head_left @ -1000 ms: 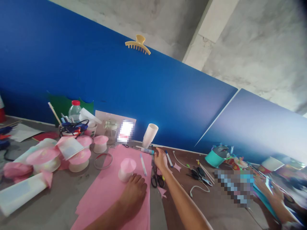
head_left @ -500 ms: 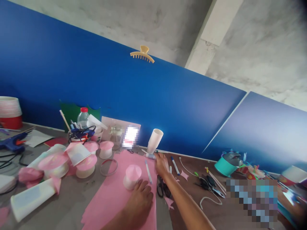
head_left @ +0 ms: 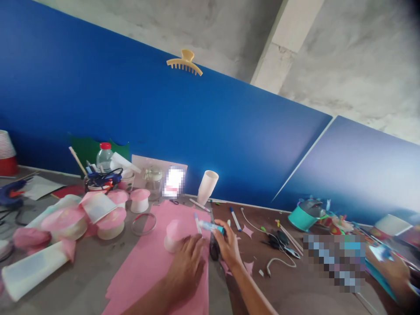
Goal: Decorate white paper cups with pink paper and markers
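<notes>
My right hand (head_left: 227, 245) is closed round a glue bottle (head_left: 211, 227) with a teal end, raised over the pink paper sheet (head_left: 144, 267). My left hand (head_left: 187, 262) rests on the sheet, palm down, its fingers against a small white cup with a pink paper top (head_left: 173, 232). Whether those fingers grip the cup is hard to tell. A light marker (head_left: 197, 222) lies on the paper between my hands. Dark scissors (head_left: 214, 251) are partly hidden beside my right hand.
Several pink-topped paper cups (head_left: 111, 223) crowd the left side. A tall white cup (head_left: 208, 187) stands at the back near a lit phone (head_left: 173, 181). On the right are a teal container (head_left: 302, 219) and cables; another person's hand (head_left: 390, 267) shows at far right.
My right hand has picked up the glue bottle from beside the tall cup and moved it nearer, over the paper. My left hand stays by the small cup. The view has shifted slightly.
</notes>
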{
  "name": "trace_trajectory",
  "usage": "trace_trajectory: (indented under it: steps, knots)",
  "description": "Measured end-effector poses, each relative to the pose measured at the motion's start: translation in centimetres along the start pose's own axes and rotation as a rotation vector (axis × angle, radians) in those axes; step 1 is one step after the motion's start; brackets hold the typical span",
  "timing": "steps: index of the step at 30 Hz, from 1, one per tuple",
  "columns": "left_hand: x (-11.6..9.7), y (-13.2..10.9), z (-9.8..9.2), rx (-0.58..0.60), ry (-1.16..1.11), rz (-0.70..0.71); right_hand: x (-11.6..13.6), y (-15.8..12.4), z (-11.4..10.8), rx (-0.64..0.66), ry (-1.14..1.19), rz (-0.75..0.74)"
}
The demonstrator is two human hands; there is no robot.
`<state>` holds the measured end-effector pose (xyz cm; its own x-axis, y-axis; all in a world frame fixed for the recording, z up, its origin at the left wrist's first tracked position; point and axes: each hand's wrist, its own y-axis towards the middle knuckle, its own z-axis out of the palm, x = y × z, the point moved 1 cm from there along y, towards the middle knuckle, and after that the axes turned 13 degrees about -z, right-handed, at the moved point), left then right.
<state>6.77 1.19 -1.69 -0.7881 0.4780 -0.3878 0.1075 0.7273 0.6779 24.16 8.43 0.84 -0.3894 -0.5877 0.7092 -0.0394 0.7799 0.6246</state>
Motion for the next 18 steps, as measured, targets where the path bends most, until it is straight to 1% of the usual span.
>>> trace_trajectory:
  steps: [3,4,6,8,11,13,18]
  knots:
    - [0.0,-0.5,0.2,-0.093,-0.064,-0.061,1.1,-0.8,-0.6,-0.029,0.223,0.100]
    - [-0.1,-0.7,0.2,-0.106,-0.076,-0.071,1.3,-0.9,-0.6,-0.036,0.277,0.122]
    - [-0.2,-0.9,0.1,-0.095,-0.111,-0.089,1.6,-1.0,-0.4,-0.043,0.357,0.146]
    - [-0.5,-0.9,-0.3,-0.043,-0.192,-0.114,2.0,-1.1,-0.1,-0.035,0.422,0.158]
    - [-0.9,-0.2,-1.0,0.091,-0.368,-0.156,2.9,-1.3,0.3,0.018,0.494,0.160]
    - [-1.2,0.2,-1.4,0.153,-0.441,-0.186,3.5,-1.5,0.4,0.054,0.525,0.160]
    - [-1.8,0.7,-2.0,0.273,-0.457,-0.383,3.8,-1.6,0.6,0.105,0.587,0.194]
